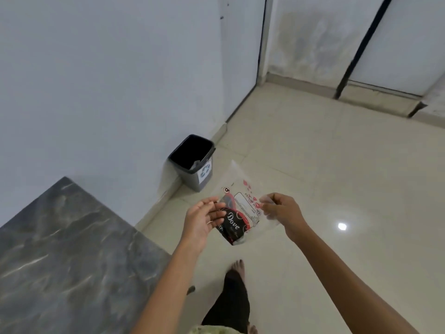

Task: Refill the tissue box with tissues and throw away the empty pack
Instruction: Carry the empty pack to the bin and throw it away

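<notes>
An empty clear plastic tissue pack (238,208) with black and red "Dove" printing hangs flat in the air above the floor. My right hand (281,210) pinches its right edge. My left hand (203,218) is at its left edge, fingers loosely spread and touching the plastic. A grey waste bin (192,162) with a black inside and a recycling label stands on the floor against the wall, beyond and left of the pack. The tissue box is not in view.
A dark marbled table top (62,256) fills the lower left, its corner close to my left arm. The pale tiled floor (325,184) stretches ahead and right. My bare foot (237,268) is below the pack. White walls and door frames stand behind.
</notes>
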